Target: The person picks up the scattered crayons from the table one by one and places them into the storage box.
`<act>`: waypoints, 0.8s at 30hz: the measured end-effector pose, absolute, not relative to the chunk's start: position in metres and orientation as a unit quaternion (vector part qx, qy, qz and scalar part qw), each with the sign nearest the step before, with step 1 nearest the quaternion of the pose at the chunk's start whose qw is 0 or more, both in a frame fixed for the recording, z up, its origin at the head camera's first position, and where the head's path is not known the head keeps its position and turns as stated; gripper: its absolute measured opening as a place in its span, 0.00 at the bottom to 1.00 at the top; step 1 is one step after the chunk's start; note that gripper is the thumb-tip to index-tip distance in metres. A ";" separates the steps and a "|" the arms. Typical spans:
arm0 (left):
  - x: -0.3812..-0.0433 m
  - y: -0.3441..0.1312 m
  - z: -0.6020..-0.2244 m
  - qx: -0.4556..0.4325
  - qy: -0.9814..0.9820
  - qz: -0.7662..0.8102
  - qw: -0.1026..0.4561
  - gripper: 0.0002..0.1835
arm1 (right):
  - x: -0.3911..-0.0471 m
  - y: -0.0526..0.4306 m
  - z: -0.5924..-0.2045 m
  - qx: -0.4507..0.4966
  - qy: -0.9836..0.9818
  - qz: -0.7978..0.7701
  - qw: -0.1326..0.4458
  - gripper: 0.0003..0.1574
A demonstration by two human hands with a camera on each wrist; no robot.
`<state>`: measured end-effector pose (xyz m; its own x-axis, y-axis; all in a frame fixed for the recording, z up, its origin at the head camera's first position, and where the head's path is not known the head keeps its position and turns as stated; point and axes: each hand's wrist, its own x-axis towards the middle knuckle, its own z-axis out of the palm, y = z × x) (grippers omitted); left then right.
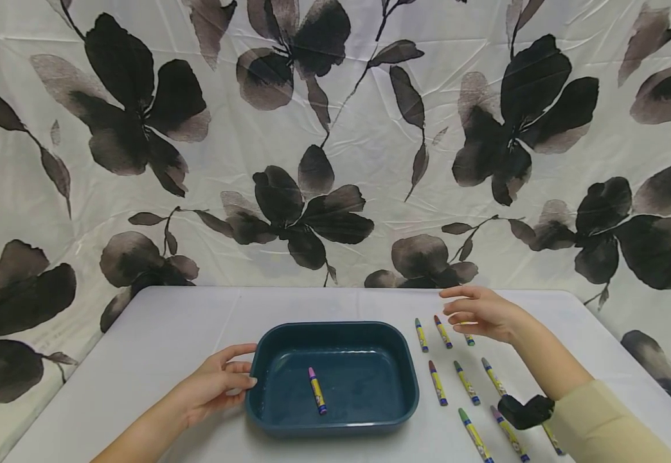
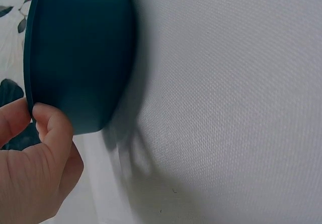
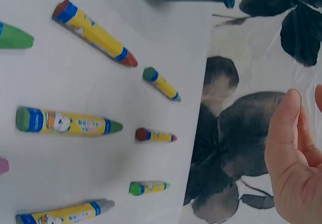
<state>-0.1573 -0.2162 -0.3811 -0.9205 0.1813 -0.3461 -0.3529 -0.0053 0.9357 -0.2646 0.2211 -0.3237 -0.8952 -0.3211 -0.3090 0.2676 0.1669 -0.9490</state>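
Note:
My left hand point(image 1: 215, 381) pinches the left rim of a dark teal tray point(image 1: 335, 426) between thumb and fingers; the left wrist view shows the thumb on the tray's outer wall point(image 2: 80, 58). Inside the tray lies one crayon point(image 1: 317, 390) with a pink tip and yellow wrapper. To the right, my right hand point(image 1: 486, 313) hovers over the far row of crayons, fingers loosely bent and holding nothing. Beneath it a green crayon point(image 1: 468, 339) is partly hidden; a red crayon point(image 1: 443, 332) and another green crayon point(image 1: 421, 335) lie beside it.
Nearer rows hold a brown-red crayon point(image 1: 438, 383), a dark green crayon point(image 1: 466, 382), a grey crayon point(image 1: 493, 376), a bright green crayon point(image 1: 475, 435) and a purple crayon point(image 1: 509, 433). The right sleeve partly covers another. A floral cloth point(image 1: 335, 128) hangs behind the white table point(image 1: 208, 308).

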 end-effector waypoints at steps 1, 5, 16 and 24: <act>-0.157 -0.216 -0.381 -0.062 0.679 0.706 0.190 0.39 | -0.265 0.223 -0.324 -0.015 0.730 -0.645 0.225 0.23; -0.157 -0.216 -0.381 -0.062 0.677 0.708 0.190 0.39 | -0.267 0.230 -0.324 -0.015 0.726 -0.650 0.222 0.18; -0.158 -0.216 -0.380 -0.061 0.673 0.712 0.192 0.40 | -0.277 0.246 -0.327 -0.023 0.743 -0.634 0.214 0.17; -0.158 -0.216 -0.378 -0.060 0.666 0.717 0.196 0.39 | -0.286 0.252 -0.331 0.013 0.751 -0.628 0.203 0.16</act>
